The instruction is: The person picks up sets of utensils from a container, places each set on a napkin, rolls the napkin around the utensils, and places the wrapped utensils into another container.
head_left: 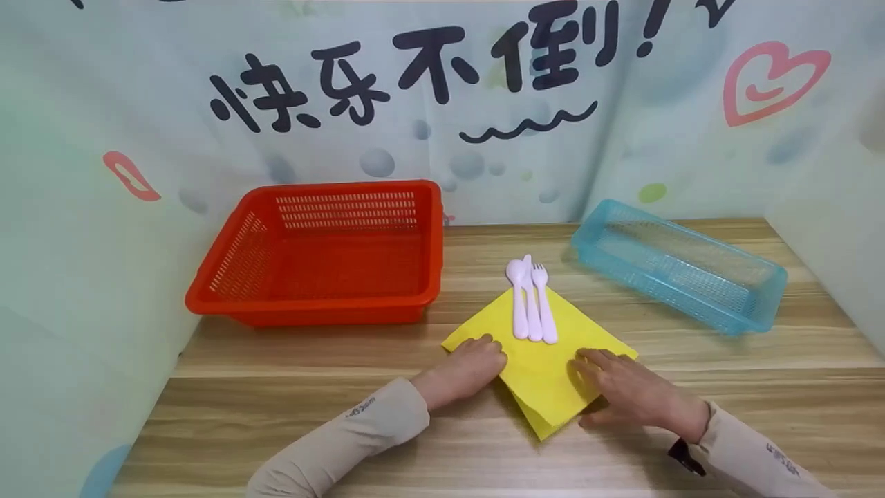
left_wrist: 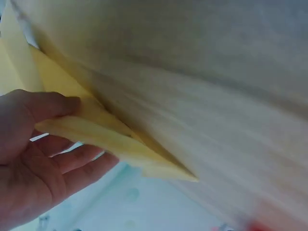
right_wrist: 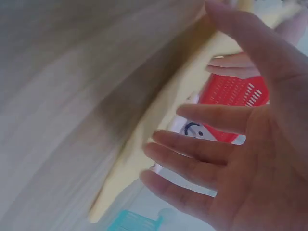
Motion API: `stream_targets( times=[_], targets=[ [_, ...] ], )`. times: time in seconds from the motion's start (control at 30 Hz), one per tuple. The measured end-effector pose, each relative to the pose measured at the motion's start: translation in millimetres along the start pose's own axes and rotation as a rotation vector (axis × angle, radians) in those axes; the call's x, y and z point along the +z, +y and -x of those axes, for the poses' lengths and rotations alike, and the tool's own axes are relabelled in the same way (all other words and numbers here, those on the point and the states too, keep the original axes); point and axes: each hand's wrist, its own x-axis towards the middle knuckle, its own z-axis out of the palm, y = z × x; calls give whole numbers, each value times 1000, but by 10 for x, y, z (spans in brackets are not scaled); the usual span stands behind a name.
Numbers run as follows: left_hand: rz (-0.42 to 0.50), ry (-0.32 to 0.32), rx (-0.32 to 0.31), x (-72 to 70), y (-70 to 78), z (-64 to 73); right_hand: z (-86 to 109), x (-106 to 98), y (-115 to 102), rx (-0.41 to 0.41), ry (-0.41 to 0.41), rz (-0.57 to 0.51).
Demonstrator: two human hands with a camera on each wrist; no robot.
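A yellow napkin (head_left: pixel 546 384), folded in layers, lies like a diamond on the table with its near corner slightly parted. On its far part rest a pale lilac plastic spoon (head_left: pixel 517 297), knife (head_left: pixel 530 301) and fork (head_left: pixel 544 301), side by side, handles toward me. At the napkin's left edge my left hand (head_left: pixel 473 363) has a layer between thumb and fingers; the left wrist view shows the raised fold (left_wrist: pixel 115 142). My right hand (head_left: pixel 626 391) is at the right edge, its fingers (right_wrist: pixel 192 166) straight and spread against the napkin, thumb near the table.
A large red basket (head_left: pixel 314 304) stands at the back left, with nothing seen inside. At the back right a light blue mesh basket (head_left: pixel 681 290) sits at an angle. Behind the wooden table (head_left: pixel 290 373) hangs a printed cloth (head_left: pixel 484 166).
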Motion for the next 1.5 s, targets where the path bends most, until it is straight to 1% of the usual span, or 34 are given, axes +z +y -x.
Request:
stream_targets(
  times=[0.03, 0.1, 0.17, 0.2, 0.27, 0.33, 0.4, 0.47, 0.5, 0.57, 0.67, 0.7, 0.77, 0.87, 0.93, 1.0, 1.07, 1.13, 1.27, 1.37, 1.43, 1.47, 1.5],
  targets=[
    [68, -15, -18, -11, -29, -15, -6, 7, 12, -8, 10, 4],
    [164, -21, -47, -27, -79, -34, -25, 20, 50, -42, 54, 30],
    [234, -17, -75, -30, -116, -45, -54, 32, 94, -85, 127, 62],
    [254, -17, -86, -30, -129, -45, -73, 41, 118, -107, 163, 82],
    [265, -18, -107, -32, -148, -41, -106, 49, 160, -135, 217, 105],
    [245, -13, -123, -33, -164, -28, -128, 54, 191, -143, 233, 106],
    [246, -5, -142, -38, -185, -7, -134, 46, 210, -133, 209, 97],
    [277, 10, -162, -43, -218, 12, -130, 25, 228, -112, 175, 69],
    [307, 20, -176, -45, -238, 21, -131, 13, 240, -101, 164, 52],
    [402, 29, -214, -50, -283, 32, -136, -17, 272, -77, 155, -4],
    [504, 66, -284, -39, -360, 23, -172, -48, 345, -48, 171, -109],
    [525, 78, -312, -35, -384, 13, -189, -58, 373, -31, 174, -153],
    [554, 90, -374, -22, -428, -11, -223, -73, 431, 26, 165, -243],
    [588, 78, -467, -12, -470, -53, -280, -87, 518, 134, 144, -364],
    [586, 61, -509, -9, -486, -79, -320, -89, 569, 222, 130, -432],
    [584, 33, -544, -9, -492, -103, -357, -89, 609, 289, 128, -467],
    [571, 0, -567, -8, -495, -123, -391, -85, 633, 350, 122, -476],
    [546, -31, -582, -5, -498, -141, -416, -73, 649, 395, 112, -463],
    [496, -76, -598, -4, -500, -172, -444, -50, 655, 456, 88, -413],
    [484, -99, -618, -31, -482, -183, -462, -41, 653, 470, 90, -387],
    [476, -109, -627, -65, -436, -185, -472, -39, 650, 474, 96, -375],
    [450, -106, -621, -83, -401, -189, -476, -38, 649, 474, 98, -369],
    [409, -99, -599, -103, -362, -195, -478, -37, 649, 475, 99, -367]
  ],
)
